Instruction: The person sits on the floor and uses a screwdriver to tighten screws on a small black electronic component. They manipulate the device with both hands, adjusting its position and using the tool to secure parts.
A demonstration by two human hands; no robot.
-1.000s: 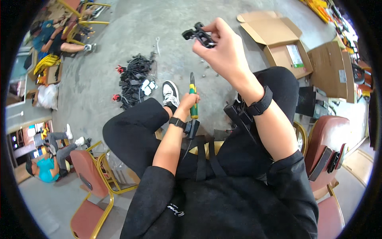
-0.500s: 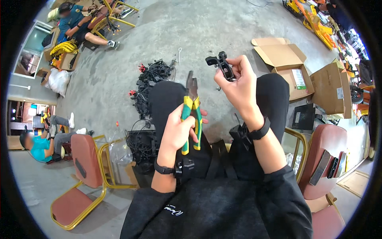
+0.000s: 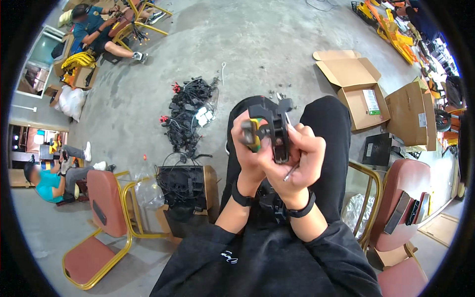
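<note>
My hands are close together above my lap. My left hand (image 3: 243,146) is closed round the pliers with green-and-yellow handles (image 3: 257,129); their blurred metal end points up toward my view, beside the black part. My right hand (image 3: 308,154) grips a black bracket-like clamp part (image 3: 281,141) with a slotted body. A thin metal rod (image 3: 291,173) sticks out below my right fingers; what it belongs to is hidden. The black part overlaps the pliers, so I cannot tell whether they touch.
Tangled black cables (image 3: 188,116) with red ends lie on the floor, left of my knees. Small loose bits (image 3: 280,96) lie ahead. An open cardboard box (image 3: 363,99) stands at right. Red chairs (image 3: 106,200) flank me. Two people (image 3: 94,32) sit at left.
Both hands have come together in front of me, and the black part has moved nearer. The pliers have turned from lying lengthwise to pointing up at my view. My knees have shifted.
</note>
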